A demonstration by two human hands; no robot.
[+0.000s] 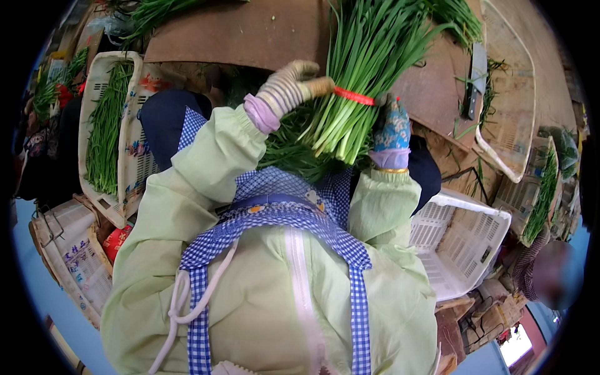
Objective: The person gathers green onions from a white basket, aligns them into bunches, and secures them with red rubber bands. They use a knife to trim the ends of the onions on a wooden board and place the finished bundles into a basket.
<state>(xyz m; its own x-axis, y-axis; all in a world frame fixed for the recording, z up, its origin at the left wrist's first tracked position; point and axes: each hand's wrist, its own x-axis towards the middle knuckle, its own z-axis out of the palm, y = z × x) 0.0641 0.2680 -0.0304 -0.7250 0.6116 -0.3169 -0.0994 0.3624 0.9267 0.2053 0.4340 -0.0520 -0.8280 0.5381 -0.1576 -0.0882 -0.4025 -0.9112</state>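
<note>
A bundle of garlic chives (351, 108) with pale cut stems towards me lies above my lap. Around its lower part runs a red band (354, 96). My left hand (295, 86), in a striped knit glove with stained fingertips, is at the band's left end. Its fingertip touches there; whether it pinches the band cannot be told. In a blue floral glove, my right hand (393, 124) grips the right side of the bundle by the band, its fingers partly hidden. Loose green leaves (300, 154) lie below the bundle, over my checked apron (276, 187).
A knife (476, 82) rests at the right edge of the brown board (234, 35), by a long plastic crate (518, 112). Chives fill a white crate (126, 201) at left. At lower right stands a white basket (461, 243). Another person (529, 267) is at far right.
</note>
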